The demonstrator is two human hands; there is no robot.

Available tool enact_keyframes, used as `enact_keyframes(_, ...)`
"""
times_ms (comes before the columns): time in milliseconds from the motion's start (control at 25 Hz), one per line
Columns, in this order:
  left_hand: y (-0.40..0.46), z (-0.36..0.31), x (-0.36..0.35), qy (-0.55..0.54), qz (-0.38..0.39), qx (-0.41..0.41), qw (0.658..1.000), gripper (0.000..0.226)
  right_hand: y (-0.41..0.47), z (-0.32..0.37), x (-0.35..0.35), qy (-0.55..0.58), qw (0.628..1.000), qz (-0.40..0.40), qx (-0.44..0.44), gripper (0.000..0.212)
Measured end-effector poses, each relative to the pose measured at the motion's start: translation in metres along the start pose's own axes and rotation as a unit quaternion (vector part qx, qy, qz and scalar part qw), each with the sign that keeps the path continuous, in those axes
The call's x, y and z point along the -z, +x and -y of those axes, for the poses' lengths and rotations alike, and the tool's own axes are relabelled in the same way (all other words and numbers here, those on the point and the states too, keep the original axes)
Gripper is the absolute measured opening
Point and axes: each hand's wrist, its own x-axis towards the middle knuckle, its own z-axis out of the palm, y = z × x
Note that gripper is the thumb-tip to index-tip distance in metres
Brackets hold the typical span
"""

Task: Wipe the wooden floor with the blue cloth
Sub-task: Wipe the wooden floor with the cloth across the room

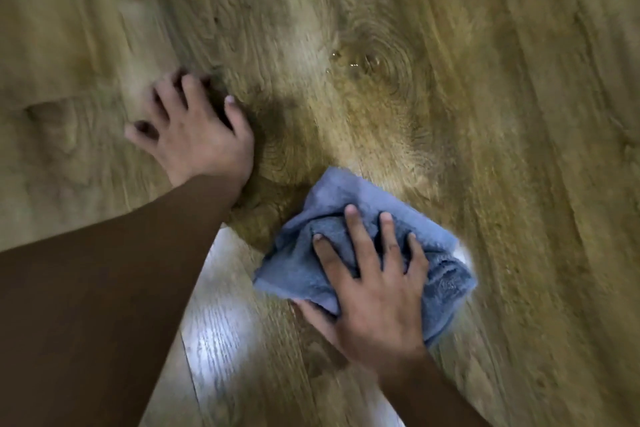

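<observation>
The blue cloth [353, 208] lies crumpled on the wooden floor [502, 114] at the lower middle of the head view. My right hand [374, 291] presses down on top of it, fingers spread and dug into its folds. My left hand [197, 128] rests flat on the bare boards to the upper left of the cloth, fingers apart, holding nothing. A dark sleeve covers my left arm. A few small water drops [353, 61] glisten on the floor beyond the cloth.
Wood-grain planks fill the whole view. A bright reflection [221, 322] shines on the floor between my two arms. No furniture or other objects are visible.
</observation>
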Motion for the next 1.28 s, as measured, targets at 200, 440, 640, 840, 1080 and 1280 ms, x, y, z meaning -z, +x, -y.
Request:
enact_keyframes(200, -0.002, -0.003, 0.005, -0.007, 0.015, 0.003, 1.000, 0.051, 0.085, 0.002, 0.003, 0.006, 0.998, -0.037, -0.047, 0.076)
enact_keyframes(440, -0.001, -0.001, 0.007, -0.032, 0.007, -0.002, 0.999, 0.044, 0.116, -0.009, 0.004, -0.007, 0.998, -0.057, -0.012, 0.068)
enact_keyframes(640, -0.002, -0.002, 0.013, -0.049, 0.050, -0.005, 0.998, 0.040, 0.104, -0.069, 0.020, -0.034, 0.995, -0.068, -0.066, 0.065)
enact_keyframes(840, -0.006, -0.006, 0.020, -0.050, 0.082, 0.007, 0.995, 0.039, 0.142, -0.093, 0.019, -0.016, 0.959, -0.117, -0.259, 0.064)
enact_keyframes(1080, 0.099, -0.050, 0.027, 0.009, 0.224, -0.082, 0.971, 0.086, 0.145, -0.100, 0.015, -0.034, 0.966, -0.121, -0.228, 0.060)
enact_keyframes(1280, 0.169, -0.087, 0.021, -0.056, 0.437, 0.028, 0.897, 0.132, 0.144, -0.106, 0.010, -0.021, 0.971, -0.128, -0.199, 0.057)
